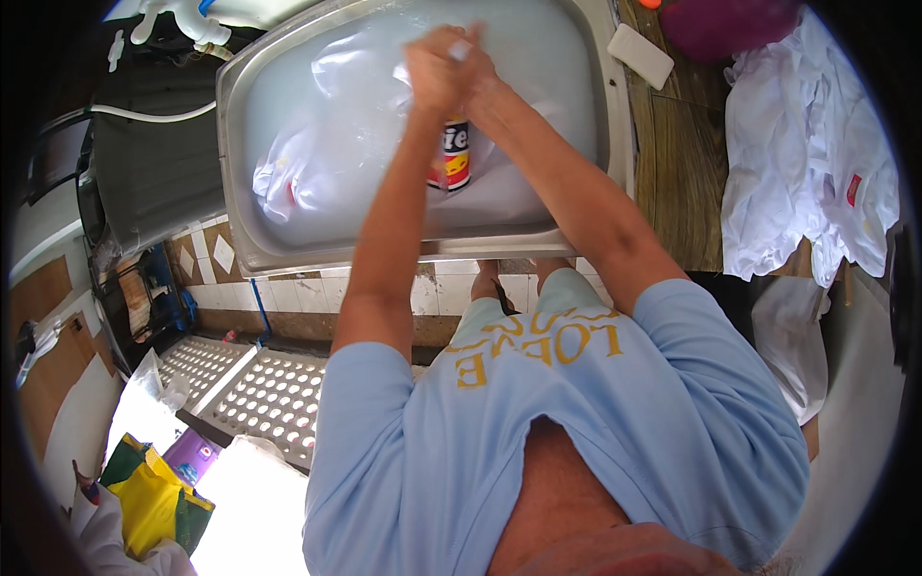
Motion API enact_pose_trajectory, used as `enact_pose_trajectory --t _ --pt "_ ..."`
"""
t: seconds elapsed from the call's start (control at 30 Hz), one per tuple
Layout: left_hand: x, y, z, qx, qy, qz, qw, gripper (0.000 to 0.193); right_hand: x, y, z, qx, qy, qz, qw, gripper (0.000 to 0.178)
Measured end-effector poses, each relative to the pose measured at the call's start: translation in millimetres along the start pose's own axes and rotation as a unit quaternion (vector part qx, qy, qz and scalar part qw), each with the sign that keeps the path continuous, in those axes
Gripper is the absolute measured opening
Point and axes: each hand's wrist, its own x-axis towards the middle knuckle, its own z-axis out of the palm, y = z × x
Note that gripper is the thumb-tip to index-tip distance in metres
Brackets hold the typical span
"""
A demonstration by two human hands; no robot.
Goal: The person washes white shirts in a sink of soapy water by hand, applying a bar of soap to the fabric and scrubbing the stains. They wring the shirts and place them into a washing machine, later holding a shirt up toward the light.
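A steel sink [423, 252] holds cloudy water with white garments soaking in it. Over its middle my left hand [434, 69] and my right hand [480, 84] are pressed together, fingers closed and smeared by motion. Both grip a bunched part of a white garment [499, 182], mostly hidden by them. Below my wrists, between the forearms, shows a black, red and yellow printed patch [451, 158] on that garment. Something small and white shows at the fingers, too blurred to name. Another white garment with a coloured print [290, 182] lies in the water at the left.
A white soap bar [641, 56] lies on the wooden counter [677, 173] at the right, near a purple cloth [730, 24]. White clothes [802, 154] hang over the counter's edge. A white tap [187, 21] stands at the far left, and a yellow-green bag [152, 494] sits lower left.
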Motion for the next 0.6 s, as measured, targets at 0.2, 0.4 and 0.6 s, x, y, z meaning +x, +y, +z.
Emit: enact_pose_trajectory --t 0.2,0.4,0.6 --pt "21.3 -33.1 7.1 0.064 -0.015 0.026 0.997 0.033 15.9 -9.5 -24.2 0.031 -0.1 0.034 0.994 0.044" --pt "23.9 -56.2 -26.3 0.035 0.074 -0.195 0.977 0.035 -5.4 3.1 21.8 -0.083 0.114 0.029 0.99 0.043" --pt "39.0 -62.4 -61.1 -0.213 0.072 -0.343 0.912 0.039 13.2 -23.2 -2.8 0.0 0.096 -0.004 0.995 0.042"
